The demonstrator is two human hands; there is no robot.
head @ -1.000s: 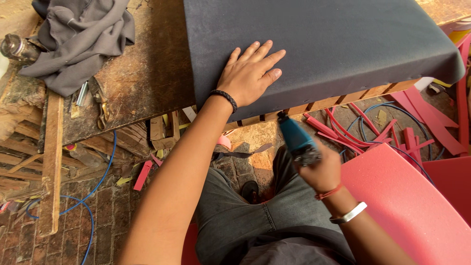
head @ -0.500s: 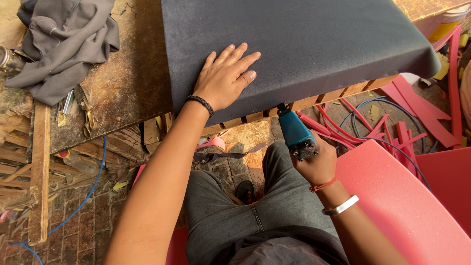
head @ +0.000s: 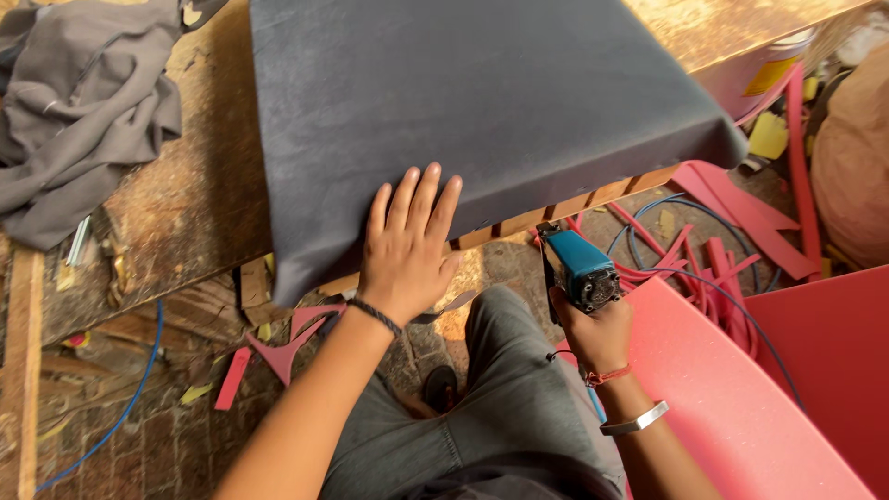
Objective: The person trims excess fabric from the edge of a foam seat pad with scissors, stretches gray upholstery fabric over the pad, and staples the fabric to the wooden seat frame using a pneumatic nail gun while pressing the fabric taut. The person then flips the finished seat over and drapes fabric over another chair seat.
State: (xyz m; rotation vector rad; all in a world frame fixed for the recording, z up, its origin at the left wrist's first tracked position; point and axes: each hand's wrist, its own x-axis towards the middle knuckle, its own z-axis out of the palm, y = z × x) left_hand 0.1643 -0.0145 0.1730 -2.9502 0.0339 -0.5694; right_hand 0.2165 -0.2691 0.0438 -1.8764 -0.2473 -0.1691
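My left hand lay flat, its fingers stretched out and slightly spread, pressing on the near edge of the dark grey cushion; they clasped nothing. A dark braided band circled that wrist. My right hand had its fingers wrapped tight round the grip of the teal staple gun, with the nose of the tool up against the wooden frame that showed under the cushion's near edge, just right of my left hand. A red thread and a silver bracelet sat on the right wrist.

The cushion, covered in grey fabric, lay on the wooden table and overhung its near edge, the cloth pulled down over the near left corner of the frame. At the table's far left corner I saw a crumpled grey cloth. Below the near edge, the floor held red offcuts to the left and a tangle of red strips to the right, with a blue cable running along the left side. My lap in grey trousers filled the bottom, and a red panel lay beside my right arm.
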